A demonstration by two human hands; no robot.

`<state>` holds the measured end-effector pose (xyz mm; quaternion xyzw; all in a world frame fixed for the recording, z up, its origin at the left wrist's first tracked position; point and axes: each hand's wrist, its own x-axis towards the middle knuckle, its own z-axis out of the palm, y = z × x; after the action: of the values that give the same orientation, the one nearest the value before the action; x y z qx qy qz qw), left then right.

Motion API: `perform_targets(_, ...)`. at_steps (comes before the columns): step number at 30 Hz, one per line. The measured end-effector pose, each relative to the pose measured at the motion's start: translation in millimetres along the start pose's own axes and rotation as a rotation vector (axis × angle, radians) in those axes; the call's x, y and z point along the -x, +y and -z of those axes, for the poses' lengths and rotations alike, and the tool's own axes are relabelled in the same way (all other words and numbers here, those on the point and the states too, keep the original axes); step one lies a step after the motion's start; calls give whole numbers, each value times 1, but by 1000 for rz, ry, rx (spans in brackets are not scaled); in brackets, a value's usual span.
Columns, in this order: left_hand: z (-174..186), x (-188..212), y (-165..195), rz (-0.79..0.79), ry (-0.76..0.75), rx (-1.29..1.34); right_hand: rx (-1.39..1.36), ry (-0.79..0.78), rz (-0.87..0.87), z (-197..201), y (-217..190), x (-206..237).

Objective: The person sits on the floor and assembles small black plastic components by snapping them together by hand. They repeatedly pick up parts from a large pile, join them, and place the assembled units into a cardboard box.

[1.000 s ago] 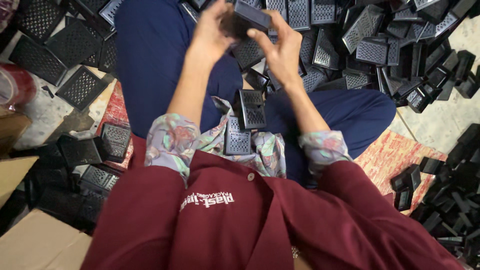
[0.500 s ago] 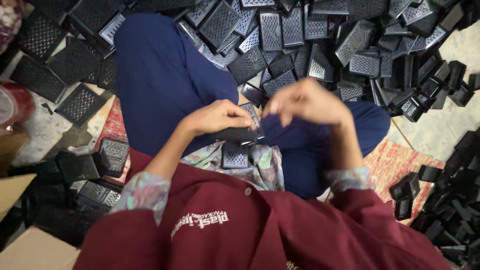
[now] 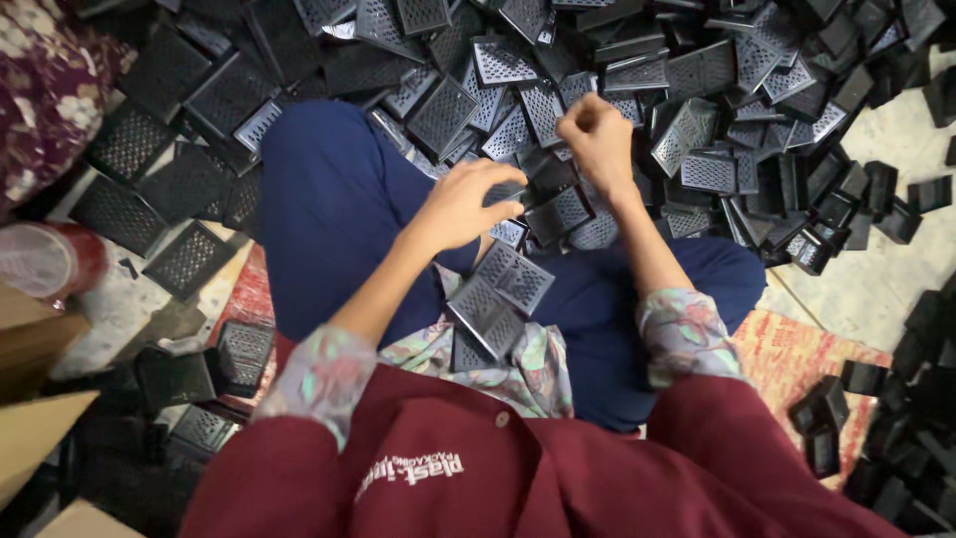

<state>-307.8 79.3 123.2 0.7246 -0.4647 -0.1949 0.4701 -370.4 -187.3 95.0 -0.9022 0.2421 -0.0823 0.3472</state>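
I sit cross-legged in blue trousers (image 3: 329,209), facing a heap of black perforated plastic pieces (image 3: 637,80). My left hand (image 3: 460,204) is curled over my lap, its fingertips pinching the edge of one black perforated piece (image 3: 546,181). Just beyond that piece, my right hand (image 3: 596,137) is closed in a fist above the heap; I cannot make out anything inside it. Three similar black pieces (image 3: 498,299) lie in my lap against the floral hem of my shirt.
More black pieces (image 3: 164,90) spread to the left and along the right edge (image 3: 896,399). At the far left stand a red container (image 3: 50,261) and cardboard box flaps (image 3: 35,438). A patterned red mat (image 3: 807,359) lies under me.
Both hands have moved away from my chest and forward toward the heap. They were together on one black piece; now the right hand is apart from it and raised in a fist.
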Motion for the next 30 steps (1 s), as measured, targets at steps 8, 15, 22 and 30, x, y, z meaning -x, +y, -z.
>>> perform_targets(8,-77,62,-3,-97,-402,-26,442,120,525,-33,-10,6)
perform_targets(15,-89,81,24,-4,-583,220,240,72,143,-30,-5,1)
perform_targets(22,-48,6,-16,336,322,388,-1030,-211,-307,2,-5,17)
perform_targets(30,-24,-44,-51,366,557,173,-251,-305,313,-16,-70,45)
